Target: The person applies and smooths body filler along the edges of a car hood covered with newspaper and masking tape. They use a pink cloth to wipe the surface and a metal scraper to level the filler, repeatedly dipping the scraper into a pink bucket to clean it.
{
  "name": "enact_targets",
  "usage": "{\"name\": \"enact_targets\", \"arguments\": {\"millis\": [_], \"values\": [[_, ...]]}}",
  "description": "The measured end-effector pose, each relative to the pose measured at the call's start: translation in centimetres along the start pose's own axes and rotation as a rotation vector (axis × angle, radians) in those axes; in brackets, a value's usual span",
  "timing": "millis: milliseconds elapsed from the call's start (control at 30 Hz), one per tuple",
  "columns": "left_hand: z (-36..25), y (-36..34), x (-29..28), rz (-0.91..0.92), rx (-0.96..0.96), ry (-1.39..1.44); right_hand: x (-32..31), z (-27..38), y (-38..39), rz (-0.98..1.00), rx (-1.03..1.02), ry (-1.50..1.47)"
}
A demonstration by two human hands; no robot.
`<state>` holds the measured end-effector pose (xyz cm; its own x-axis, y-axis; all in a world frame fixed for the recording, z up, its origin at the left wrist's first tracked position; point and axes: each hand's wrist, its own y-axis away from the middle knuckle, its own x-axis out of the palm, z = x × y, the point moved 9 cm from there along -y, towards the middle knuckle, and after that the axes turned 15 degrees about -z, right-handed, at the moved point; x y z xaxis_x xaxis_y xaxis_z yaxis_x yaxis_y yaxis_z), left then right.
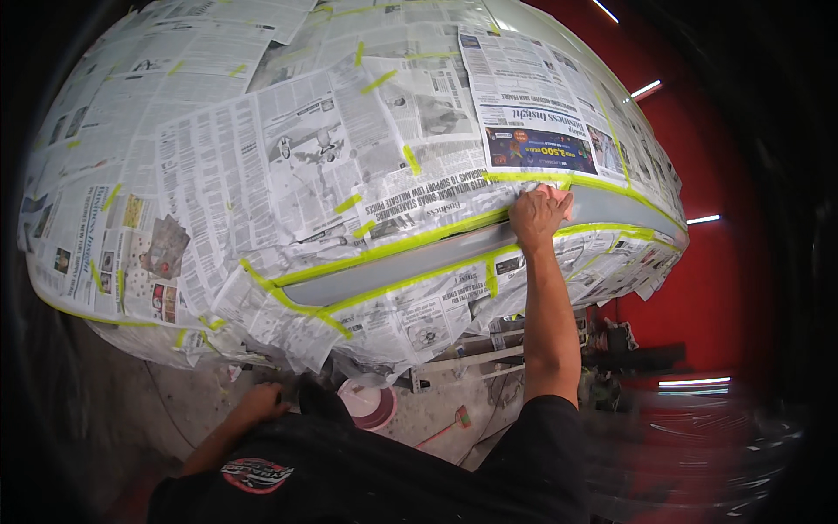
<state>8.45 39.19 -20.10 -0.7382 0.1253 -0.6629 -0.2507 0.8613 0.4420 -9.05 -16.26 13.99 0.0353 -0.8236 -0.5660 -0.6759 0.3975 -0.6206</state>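
Pink pad (567, 206) lies directly under the right hand (539, 217), whose fingers are bent over it and hold it against the grey strip (410, 265). Right hand is the nearer one; it sits to the right of the strip's middle, so the longer part lies on its left. The strip's long axis climbs from lower left to upper right, and the forearm comes across it from below. The pad looks soft and thin, and most of it is hidden by the hand. The strip is smooth, matt and slightly curved, with a thin dark line at its upper edge, just left of the hand. Around it runs yellow-green tape (393, 242), and beyond the tape newspaper (209, 175) covers the rounded body. Well apart, the left hand (264, 402) hangs low with fingers loosely curled; I cannot tell if it holds something. Farther down, a pink bucket (390, 410) stands on the floor (436, 437), and behind, on the right, is a red wall (724, 306).
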Motion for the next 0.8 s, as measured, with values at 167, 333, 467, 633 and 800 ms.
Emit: {"name": "enact_targets", "arguments": {"millis": [167, 333, 467, 633, 800], "values": [[1.1, 0.6, -3.3, -0.061, 0.02, 0.027, -0.8, 7.7, 0.9, 0.408, 0.038, 0.026], [4.1, 2.1, -4.7, -0.116, 0.002, 0.088, -1.8, 15.5, 3.0, 0.508, 0.006, -0.034], [6.9, 3.7, -5.4, -0.161, -0.036, 0.063, -4.4, 22.9, 4.0, 0.626, -0.035, -0.115], [10.1, 5.7, -6.5, -0.213, -0.111, 0.116, -9.1, 31.6, 6.0, 0.557, -0.106, -0.297], [12.8, 7.4, -6.3, -0.216, -0.145, 0.111, -10.7, 38.4, 9.0, 0.175, -0.158, -0.472]]}}
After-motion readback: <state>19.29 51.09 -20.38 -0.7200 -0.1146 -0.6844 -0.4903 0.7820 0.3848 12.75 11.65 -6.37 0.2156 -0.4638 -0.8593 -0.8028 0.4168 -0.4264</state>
